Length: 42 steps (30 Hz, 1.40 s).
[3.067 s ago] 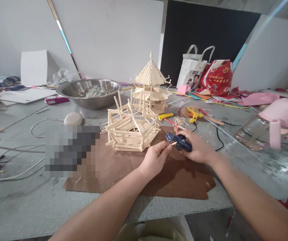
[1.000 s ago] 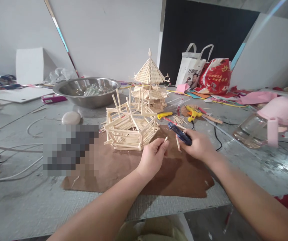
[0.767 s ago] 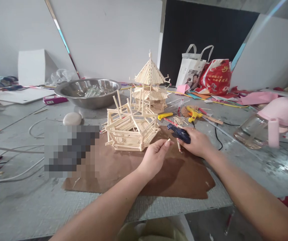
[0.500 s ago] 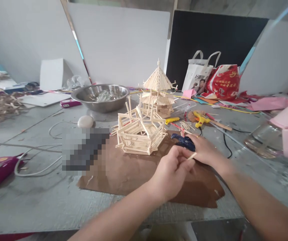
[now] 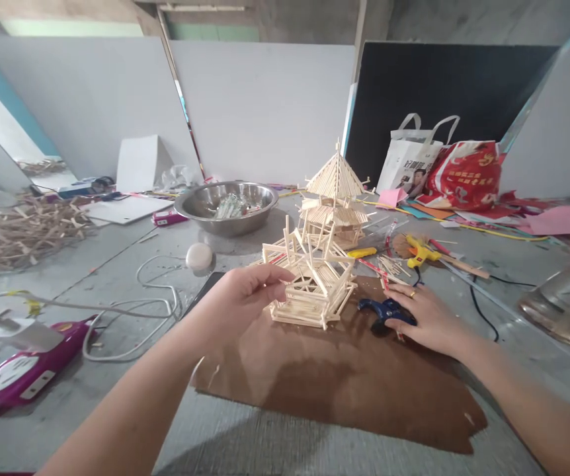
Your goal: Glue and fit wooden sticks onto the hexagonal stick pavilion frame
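Note:
My left hand (image 5: 248,294) is closed in a pinch at the left corner of a hexagonal frame (image 5: 309,284) built from thin pale wooden sticks. Its fingertips overlap the frame's side, and what they hold is hidden. Several sticks stand up and lean along the frame's rim. To the right, my right hand (image 5: 428,314) rests low with thumb and fingers around a small dark blue tool (image 5: 387,314) whose kind I cannot make out. Under the frame and the tool lies a brown sheet (image 5: 334,383). Behind stands a stick pavilion (image 5: 337,198) with a pointed roof.
A steel basin (image 5: 230,211) sits back left, near a round white object (image 5: 199,256). Right of the frame are a yellow glue gun (image 5: 420,251), loose sticks (image 5: 394,268) and a glass jug (image 5: 563,304). A purple power strip (image 5: 32,363) with cables lies left.
My left hand has moved left, from beside the blue tool to the frame's left corner; the small stick it held no longer shows clearly. My right hand stays at the tool. The view has shifted.

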Each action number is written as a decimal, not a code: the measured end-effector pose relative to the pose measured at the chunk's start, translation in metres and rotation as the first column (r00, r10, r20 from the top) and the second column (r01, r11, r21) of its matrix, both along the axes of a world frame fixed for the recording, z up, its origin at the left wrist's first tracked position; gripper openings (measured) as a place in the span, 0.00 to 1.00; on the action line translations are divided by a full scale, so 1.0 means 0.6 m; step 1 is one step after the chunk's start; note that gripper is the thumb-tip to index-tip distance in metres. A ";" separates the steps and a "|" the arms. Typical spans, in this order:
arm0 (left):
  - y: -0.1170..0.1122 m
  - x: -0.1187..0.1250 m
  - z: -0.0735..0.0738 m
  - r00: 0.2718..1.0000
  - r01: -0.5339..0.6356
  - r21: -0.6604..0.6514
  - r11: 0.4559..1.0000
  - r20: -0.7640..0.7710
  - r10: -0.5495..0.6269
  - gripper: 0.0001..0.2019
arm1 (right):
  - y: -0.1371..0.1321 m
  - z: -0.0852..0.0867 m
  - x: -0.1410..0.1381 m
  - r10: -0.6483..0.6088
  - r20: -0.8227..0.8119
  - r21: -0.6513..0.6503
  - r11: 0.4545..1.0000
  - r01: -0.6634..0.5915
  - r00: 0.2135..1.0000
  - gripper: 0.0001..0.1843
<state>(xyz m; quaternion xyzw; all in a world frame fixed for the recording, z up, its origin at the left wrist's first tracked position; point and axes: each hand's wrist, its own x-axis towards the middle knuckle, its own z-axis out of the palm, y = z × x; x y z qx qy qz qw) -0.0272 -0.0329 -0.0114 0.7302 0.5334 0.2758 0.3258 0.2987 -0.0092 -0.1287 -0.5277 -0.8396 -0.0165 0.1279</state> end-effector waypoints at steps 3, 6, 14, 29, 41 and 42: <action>0.016 -0.010 0.016 0.993 0.114 -0.100 0.988 -0.014 -0.116 0.09 | -0.015 0.069 -0.039 0.027 -0.161 -0.033 0.999 -0.033 0.987 0.18; 0.032 -0.001 0.022 0.977 0.211 -0.069 0.975 0.022 -0.210 0.03 | -0.025 0.144 -0.099 0.083 -0.363 -0.119 0.984 -0.135 0.928 0.14; 0.056 0.021 0.027 0.960 0.276 0.089 0.957 -0.074 -0.270 0.01 | 0.007 0.195 -0.202 0.042 -0.598 -0.278 0.926 -0.256 0.801 0.09; 0.138 -0.054 0.022 0.931 0.160 0.044 0.986 -0.340 -0.136 0.12 | 0.047 0.146 -0.192 -0.174 -0.521 -0.252 0.967 0.044 0.836 0.09; 0.144 -0.037 0.004 0.911 0.307 -0.105 0.946 -0.254 -0.324 0.12 | 0.049 0.123 -0.199 -0.200 -0.642 -0.205 0.975 0.086 0.740 0.10; 0.144 -0.035 0.004 0.908 0.320 -0.090 0.943 -0.254 -0.332 0.12 | 0.049 0.128 -0.207 -0.173 -0.615 -0.188 0.980 0.070 0.769 0.08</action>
